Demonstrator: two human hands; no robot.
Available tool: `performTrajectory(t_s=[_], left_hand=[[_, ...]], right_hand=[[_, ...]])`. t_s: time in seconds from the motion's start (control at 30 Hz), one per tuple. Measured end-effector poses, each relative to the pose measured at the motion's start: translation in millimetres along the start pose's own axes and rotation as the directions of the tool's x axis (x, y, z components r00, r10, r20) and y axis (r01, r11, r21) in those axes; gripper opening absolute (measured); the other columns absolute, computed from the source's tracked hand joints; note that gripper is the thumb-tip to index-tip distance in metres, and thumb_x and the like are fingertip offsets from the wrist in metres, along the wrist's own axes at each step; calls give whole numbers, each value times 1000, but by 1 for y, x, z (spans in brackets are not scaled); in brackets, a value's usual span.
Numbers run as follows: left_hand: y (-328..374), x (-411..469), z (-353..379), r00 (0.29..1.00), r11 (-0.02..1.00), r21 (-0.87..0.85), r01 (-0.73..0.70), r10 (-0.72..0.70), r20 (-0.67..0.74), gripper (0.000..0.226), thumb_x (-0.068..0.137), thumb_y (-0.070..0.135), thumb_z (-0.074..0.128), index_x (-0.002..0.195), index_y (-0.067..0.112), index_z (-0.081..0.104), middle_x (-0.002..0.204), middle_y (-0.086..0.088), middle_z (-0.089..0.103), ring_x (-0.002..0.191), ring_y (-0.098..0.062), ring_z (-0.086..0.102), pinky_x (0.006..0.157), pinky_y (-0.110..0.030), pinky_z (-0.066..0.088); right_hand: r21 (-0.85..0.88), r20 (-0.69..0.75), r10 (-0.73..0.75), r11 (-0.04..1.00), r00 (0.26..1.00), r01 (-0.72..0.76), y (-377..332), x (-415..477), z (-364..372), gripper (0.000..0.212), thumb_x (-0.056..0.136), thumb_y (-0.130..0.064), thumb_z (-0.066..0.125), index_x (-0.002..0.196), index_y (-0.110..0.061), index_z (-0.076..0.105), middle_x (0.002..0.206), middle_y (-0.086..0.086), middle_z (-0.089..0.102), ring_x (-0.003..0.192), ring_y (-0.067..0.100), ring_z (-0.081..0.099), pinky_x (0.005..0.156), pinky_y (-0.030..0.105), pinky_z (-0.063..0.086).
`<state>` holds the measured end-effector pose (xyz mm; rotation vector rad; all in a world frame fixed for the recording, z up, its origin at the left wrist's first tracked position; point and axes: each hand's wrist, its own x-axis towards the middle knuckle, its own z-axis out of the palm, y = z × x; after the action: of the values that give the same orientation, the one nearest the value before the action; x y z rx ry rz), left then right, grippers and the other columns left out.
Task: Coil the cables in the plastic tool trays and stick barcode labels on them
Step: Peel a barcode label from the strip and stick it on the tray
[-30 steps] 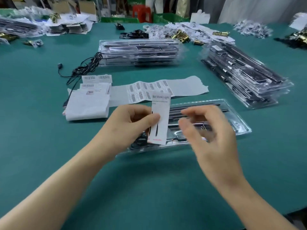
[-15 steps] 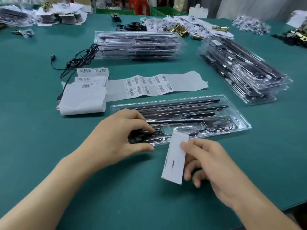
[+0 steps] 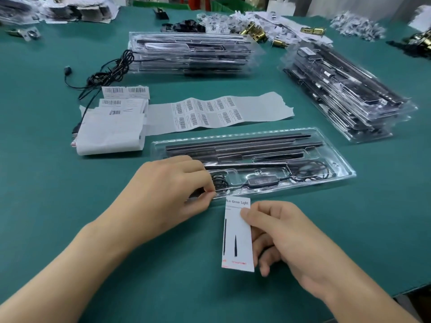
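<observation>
The card (image 3: 236,241) has changed hands: a second ago the left hand (image 3: 168,192) held it up over the tray (image 3: 345,170), and now the right hand (image 3: 286,241) pinches it, thumb on its face, just in front of the tray. The left hand has dropped to the tray's left end, fingertips pinching the cable (image 3: 220,181). Coiling looks underway, with the barcode labels (image 3: 210,113) just behind the tray untouched
</observation>
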<state>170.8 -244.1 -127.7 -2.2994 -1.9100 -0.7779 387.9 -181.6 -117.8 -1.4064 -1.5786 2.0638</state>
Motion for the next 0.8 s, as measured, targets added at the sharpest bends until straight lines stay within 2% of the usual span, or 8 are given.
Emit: performTrajectory(t_s=[0.13, 0.3, 0.63, 0.8], left_hand=[[1, 0, 0, 999, 1000, -19, 25, -26, -28, 11, 91, 29, 65, 82, 24, 70, 82, 14, 65, 76, -14, 61, 57, -38, 53], [2, -1, 1, 998, 998, -33, 53, -54, -31, 11, 91, 31, 63, 83, 25, 69, 83, 15, 65, 75, -11, 59, 58, -36, 52], [2, -2, 0, 996, 994, -67, 84, -86, -32, 11, 91, 32, 63, 84, 27, 69, 81, 16, 65, 74, -10, 59, 59, -36, 51], [3, -2, 1, 995, 993, -73, 96, -99, -30, 10, 90, 33, 63, 84, 28, 69, 81, 17, 65, 73, -9, 58, 59, -34, 50]], right_hand=[[48, -39, 0, 999, 999, 1, -2, 2, 1, 34, 105, -17, 56, 72, -8, 61, 63, 13, 66, 42, 21, 57, 35, 24, 43], [47, -37, 31, 998, 999, -29, -1, 4, 2, 26, 104, -15, 55, 83, -1, 64, 62, 12, 68, 41, 20, 58, 37, 25, 46], [41, -35, 40, 998, 999, -38, -2, 6, 3, 24, 105, -10, 50, 89, 2, 64, 64, 15, 70, 41, 19, 59, 37, 24, 46], [98, 1, 52, 994, 999, -52, -4, 7, 6, 24, 105, -11, 49, 95, 4, 65, 65, 17, 69, 43, 20, 61, 37, 24, 47]])
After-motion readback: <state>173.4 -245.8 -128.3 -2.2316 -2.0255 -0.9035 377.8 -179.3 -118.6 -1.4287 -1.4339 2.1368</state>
